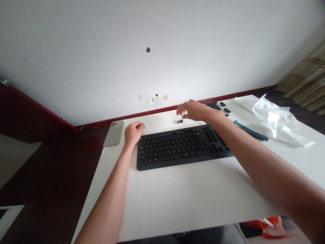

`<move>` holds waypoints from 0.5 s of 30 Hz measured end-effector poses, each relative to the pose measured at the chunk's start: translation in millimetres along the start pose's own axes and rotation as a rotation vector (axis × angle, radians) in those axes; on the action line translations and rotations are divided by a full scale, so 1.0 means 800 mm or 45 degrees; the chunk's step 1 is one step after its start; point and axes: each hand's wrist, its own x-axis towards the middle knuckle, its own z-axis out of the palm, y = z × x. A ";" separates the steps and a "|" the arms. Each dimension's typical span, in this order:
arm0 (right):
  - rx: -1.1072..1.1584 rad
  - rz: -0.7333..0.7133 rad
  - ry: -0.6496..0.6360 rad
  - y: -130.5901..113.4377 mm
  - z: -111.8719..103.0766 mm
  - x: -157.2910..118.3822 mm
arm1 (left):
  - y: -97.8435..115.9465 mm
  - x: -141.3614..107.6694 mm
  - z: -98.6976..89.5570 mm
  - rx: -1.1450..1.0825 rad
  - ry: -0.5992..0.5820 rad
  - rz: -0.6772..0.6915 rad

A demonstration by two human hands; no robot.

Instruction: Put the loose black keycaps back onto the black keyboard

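Note:
A black keyboard (172,147) lies on the white table. My left hand (134,133) rests at its upper left corner, fingers loosely curled in, with nothing seen in them. Beyond the keyboard's back edge, my right hand (195,110) hovers with thumb and fingers apart. Just below those fingertips sit a few small black keycaps (180,121), apart from the hand. My right forearm crosses over the keyboard's right end and hides part of its number pad. More loose black keycaps (226,110) are scattered behind that forearm.
A phone (114,133) lies face down at the table's left edge. To the right are a blue and black tool (250,130) and a crumpled translucent plastic bag (273,117). Behind the table stands a wall with sockets (160,98). A curtain (306,79) hangs at far right.

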 end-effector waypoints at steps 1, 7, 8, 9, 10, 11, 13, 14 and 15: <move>-0.021 -0.025 0.020 0.002 0.004 0.001 | 0.000 0.000 0.000 -0.001 0.002 -0.004; -0.089 -0.014 -0.014 0.000 0.025 0.007 | 0.000 0.000 0.000 -0.004 0.000 -0.001; -0.109 -0.001 -0.023 -0.001 0.027 0.008 | 0.000 0.000 0.000 -0.006 0.000 -0.002; -0.125 0.007 -0.033 -0.002 0.029 0.008 | 0.000 0.000 0.000 -0.007 -0.001 -0.002; -0.139 0.013 -0.040 -0.003 0.030 0.009 | 0.000 0.000 0.000 -0.007 -0.001 -0.001; -0.150 0.019 -0.043 -0.004 0.032 0.009 | 0.000 0.000 0.001 -0.007 0.000 0.000; -0.159 0.029 -0.039 -0.006 0.033 0.010 | 0.000 0.000 0.000 -0.006 0.001 0.000; -0.154 0.029 -0.038 -0.006 0.034 0.010 | 0.000 0.000 0.000 -0.005 0.001 -0.001; -0.140 0.018 -0.039 -0.007 0.035 0.011 | 0.000 0.000 0.000 -0.005 0.003 -0.003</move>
